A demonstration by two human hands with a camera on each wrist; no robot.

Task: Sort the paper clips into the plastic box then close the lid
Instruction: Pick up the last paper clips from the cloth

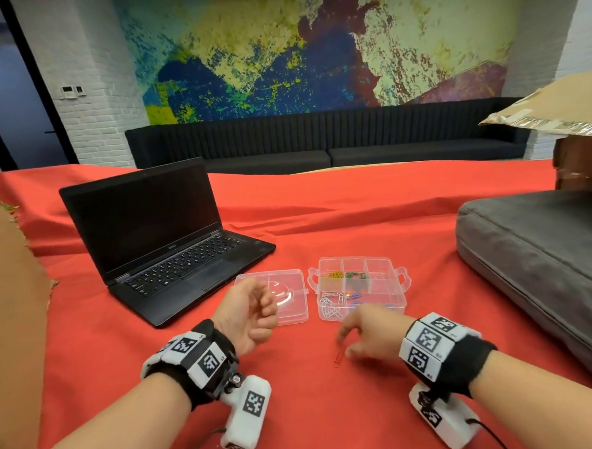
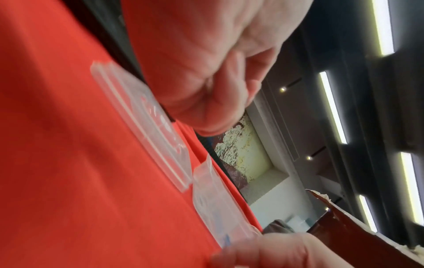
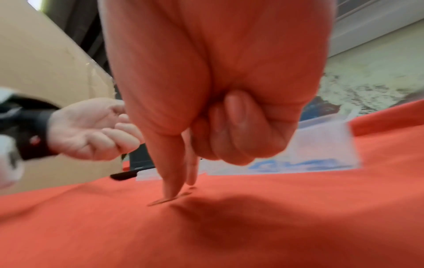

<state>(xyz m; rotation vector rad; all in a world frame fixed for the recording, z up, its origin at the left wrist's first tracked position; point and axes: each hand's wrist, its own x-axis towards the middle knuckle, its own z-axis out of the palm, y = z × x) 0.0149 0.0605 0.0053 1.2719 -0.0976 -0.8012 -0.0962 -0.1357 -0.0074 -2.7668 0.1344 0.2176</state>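
Note:
A clear plastic box (image 1: pixel 396 299) with several compartments stands open on the red cloth. It holds yellow (image 1: pixel 333 275), green (image 1: pixel 355 275), silver (image 1: pixel 329 306) and blue paper clips. Its lid (image 1: pixel 294 312) lies flat just left of it. One red paper clip (image 1: pixel 338 358) lies on the cloth in front of the box. My right hand (image 1: pixel 345 343) reaches down to it; in the right wrist view the thumb and forefinger tips (image 3: pixel 181 188) touch the clip (image 3: pixel 160 201), which lies flat. My left hand (image 1: pixel 258 312) hovers loosely curled by the lid, holding nothing.
An open black laptop (image 1: pixel 158 238) sits at the back left. A grey cushion (image 1: pixel 543 263) fills the right side, with a cardboard box (image 1: pixel 574 130) behind it. Brown cardboard (image 1: pixel 6 291) borders the left edge.

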